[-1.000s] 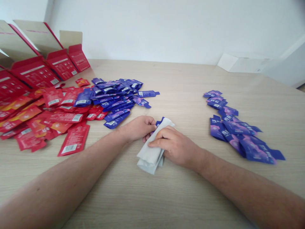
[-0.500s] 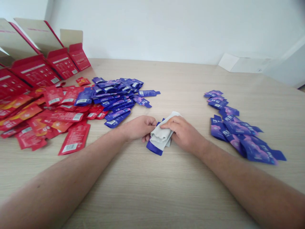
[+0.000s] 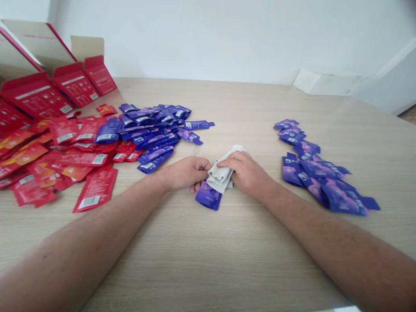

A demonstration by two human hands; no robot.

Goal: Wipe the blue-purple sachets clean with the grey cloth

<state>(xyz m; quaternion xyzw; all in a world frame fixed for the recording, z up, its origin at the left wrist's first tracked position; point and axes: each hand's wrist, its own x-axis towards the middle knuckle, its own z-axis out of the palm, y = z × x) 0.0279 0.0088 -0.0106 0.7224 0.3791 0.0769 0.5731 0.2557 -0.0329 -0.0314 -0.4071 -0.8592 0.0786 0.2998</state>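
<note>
My left hand (image 3: 192, 173) pinches the edge of a purple sachet (image 3: 208, 198) at the middle of the table. A folded pale grey cloth (image 3: 222, 177) is gripped in my right hand (image 3: 247, 174) and lies against the sachet, hiding its upper part. To the left sits a heap of purple sachets (image 3: 152, 132), partly on a pile of red and orange sachets (image 3: 94, 159). On the right, several purple sachets (image 3: 325, 169) lie in an overlapping row.
Open red cardboard boxes (image 3: 76, 82) stand at the back left beside the red sachets. A white box (image 3: 325, 81) lies by the wall at the back right. A white corner of something (image 3: 347, 309) shows at the bottom edge.
The cloth has moved up along the sachet, so more of its printed purple face shows below. The whole view has shifted slightly.
</note>
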